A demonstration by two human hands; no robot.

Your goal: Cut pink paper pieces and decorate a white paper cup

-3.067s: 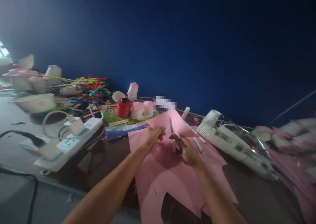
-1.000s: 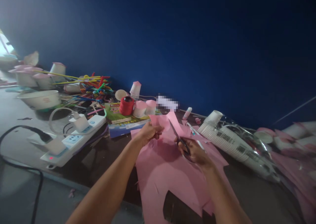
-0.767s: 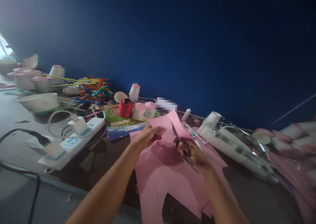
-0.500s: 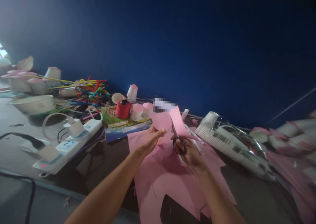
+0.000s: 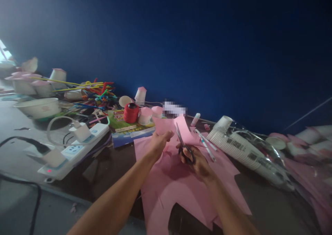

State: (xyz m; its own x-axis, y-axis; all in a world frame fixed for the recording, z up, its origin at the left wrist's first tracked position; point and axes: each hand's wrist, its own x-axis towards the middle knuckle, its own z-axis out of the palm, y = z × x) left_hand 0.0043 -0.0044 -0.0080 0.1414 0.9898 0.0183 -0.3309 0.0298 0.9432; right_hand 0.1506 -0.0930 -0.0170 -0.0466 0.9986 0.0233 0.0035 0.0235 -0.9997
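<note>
My left hand [image 5: 158, 144] pinches a piece of pink paper [image 5: 164, 125] between thumb and fingers and holds it up off the table. In my right hand [image 5: 195, 159] is a pair of scissors [image 5: 180, 135] with dark handles. Its blades point up and away from me, against the raised pink paper. Part of that paper extends to the right of the blades. Below both hands lie large pink sheets [image 5: 186, 190], overlapping, with pieces cut out of them.
To the left are a power strip [image 5: 75, 155] with plugs, a white bowl [image 5: 38, 107] and colourful pipe cleaners [image 5: 100, 90]. A red thread spool [image 5: 131, 113] stands beside pink-topped paper cups [image 5: 145, 115]. Bagged paper cups [image 5: 241, 150] lie right, near pens [image 5: 206, 145] and a glue stick [image 5: 196, 119].
The raised pink paper has turned, and its piece right of the blades has shifted. The scissor blades now show more fully, tilted leftward. Both hands stay nearly in place.
</note>
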